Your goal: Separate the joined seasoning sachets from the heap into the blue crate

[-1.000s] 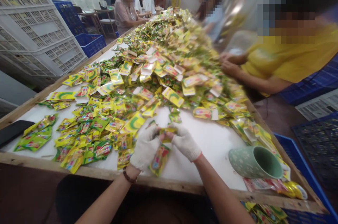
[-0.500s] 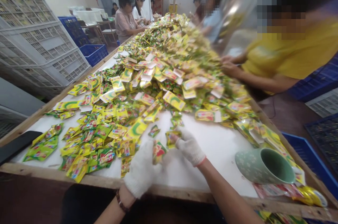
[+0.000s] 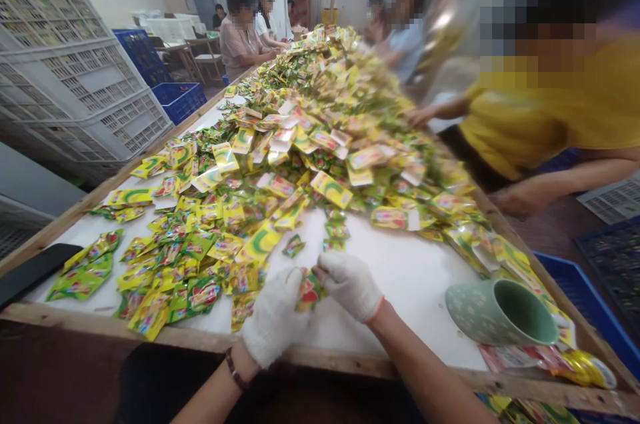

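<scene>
My left hand (image 3: pixel 277 317), in a white knitted glove, is closed on a small green and yellow candy packet (image 3: pixel 309 289) with a red print. My gloved right hand (image 3: pixel 354 285) is closed too, its thumb and bare-looking fingertips pinching at the packet's right edge. The fingers partly cover the packet. Just beyond the hands, a single small green packet (image 3: pixel 293 246) lies on the white tabletop (image 3: pixel 400 291), and several more packets (image 3: pixel 336 231) lie in a row beside it. To the left spreads a heap of similar packets (image 3: pixel 195 257).
Flat yellow cartons (image 3: pixel 331 190) cover the packet pile further up the table. At right lies a green cup (image 3: pixel 500 314) on its side, near a yellow roll (image 3: pixel 593 369). A dark flat object (image 3: pixel 37 271) rests at the left edge. A co-worker in yellow (image 3: pixel 540 111) is at right.
My right hand has moved in toward my left and now meets it at the packet; the yellow packet it held is no longer distinct. The co-worker in yellow has lowered one arm beside the table.
</scene>
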A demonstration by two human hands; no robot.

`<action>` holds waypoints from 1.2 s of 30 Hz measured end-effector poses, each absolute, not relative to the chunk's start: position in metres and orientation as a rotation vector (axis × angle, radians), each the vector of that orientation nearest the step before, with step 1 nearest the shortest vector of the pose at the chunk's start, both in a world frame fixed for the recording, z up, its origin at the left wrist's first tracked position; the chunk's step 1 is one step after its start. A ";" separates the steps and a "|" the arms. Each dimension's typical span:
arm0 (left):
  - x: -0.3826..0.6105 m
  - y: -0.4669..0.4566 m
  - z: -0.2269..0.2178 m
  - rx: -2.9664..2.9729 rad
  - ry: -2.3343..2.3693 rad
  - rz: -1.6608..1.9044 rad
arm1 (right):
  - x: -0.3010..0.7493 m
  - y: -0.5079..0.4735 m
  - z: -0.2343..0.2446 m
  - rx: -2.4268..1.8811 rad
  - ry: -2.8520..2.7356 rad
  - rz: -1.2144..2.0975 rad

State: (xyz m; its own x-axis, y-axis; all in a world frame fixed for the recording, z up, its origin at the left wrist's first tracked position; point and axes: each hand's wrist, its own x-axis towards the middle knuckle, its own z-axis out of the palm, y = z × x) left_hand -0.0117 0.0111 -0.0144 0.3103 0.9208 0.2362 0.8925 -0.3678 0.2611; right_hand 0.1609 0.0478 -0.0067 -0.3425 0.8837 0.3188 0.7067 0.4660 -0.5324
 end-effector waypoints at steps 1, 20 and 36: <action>-0.011 0.012 -0.016 2.498 1.699 0.612 | 0.159 0.046 -0.006 -1.338 -2.163 0.241; -0.018 0.014 -0.004 2.733 1.501 0.309 | 0.176 0.021 0.009 -1.456 -1.677 1.123; -0.017 0.012 -0.010 2.721 1.540 0.655 | 0.160 0.015 0.023 -1.532 -1.414 1.501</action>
